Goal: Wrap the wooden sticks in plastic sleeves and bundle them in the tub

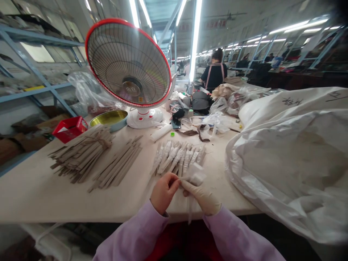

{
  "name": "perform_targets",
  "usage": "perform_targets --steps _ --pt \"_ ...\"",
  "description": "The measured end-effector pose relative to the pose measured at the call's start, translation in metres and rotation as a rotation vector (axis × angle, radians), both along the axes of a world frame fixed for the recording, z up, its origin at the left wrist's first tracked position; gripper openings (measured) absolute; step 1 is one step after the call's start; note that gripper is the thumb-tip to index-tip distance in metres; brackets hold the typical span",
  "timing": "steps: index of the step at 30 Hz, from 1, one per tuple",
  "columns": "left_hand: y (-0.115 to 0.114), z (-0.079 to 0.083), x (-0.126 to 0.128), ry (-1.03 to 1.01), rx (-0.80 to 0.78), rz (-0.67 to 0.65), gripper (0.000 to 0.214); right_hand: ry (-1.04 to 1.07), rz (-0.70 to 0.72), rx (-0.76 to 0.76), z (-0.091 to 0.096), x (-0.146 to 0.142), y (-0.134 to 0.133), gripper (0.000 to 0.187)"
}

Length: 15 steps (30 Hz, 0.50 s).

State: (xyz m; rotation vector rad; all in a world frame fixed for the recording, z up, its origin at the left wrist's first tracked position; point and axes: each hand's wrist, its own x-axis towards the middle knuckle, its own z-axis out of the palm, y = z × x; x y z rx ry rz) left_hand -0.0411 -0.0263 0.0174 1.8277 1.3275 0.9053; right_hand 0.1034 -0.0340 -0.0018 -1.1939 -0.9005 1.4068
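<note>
My left hand (163, 191), bare, is closed in a pinch at the near table edge. My right hand (202, 197), in a pale glove, is closed too. Both grip one thin pale strip with a white wrapped end (196, 177), held between them. Just beyond lies a row of several similar white-wrapped strips (178, 156). To the left lie loose brown strips (119, 167) and a tied bundle of brown strips (83, 154). Lilac sleeves cover both my forearms.
A red-rimmed dish heater (129, 63) stands at the back of the table, with a metal bowl (110, 119) and red box (70, 128) to its left. A large white sack (290, 156) fills the right. Clutter and bags lie behind. A person stands far off.
</note>
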Motion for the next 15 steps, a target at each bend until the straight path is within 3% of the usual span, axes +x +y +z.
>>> perform_targets --steps 3,6,11,15 --pt "0.015 -0.005 -0.027 0.266 0.077 -0.02 0.023 0.019 -0.015 -0.041 -0.007 0.002 -0.001 0.036" --pt "0.056 -0.014 -0.08 0.643 0.086 0.137 0.021 0.122 -0.092 -0.059 -0.015 0.004 0.002 0.035" --pt "0.121 -0.036 -0.168 0.848 -0.073 0.434 0.024 0.155 -0.143 -0.049 -0.03 -0.002 0.006 0.033" --pt "0.141 -0.06 -0.189 0.915 -0.2 0.497 0.03 0.094 -0.126 -0.045 -0.034 -0.005 0.007 0.031"
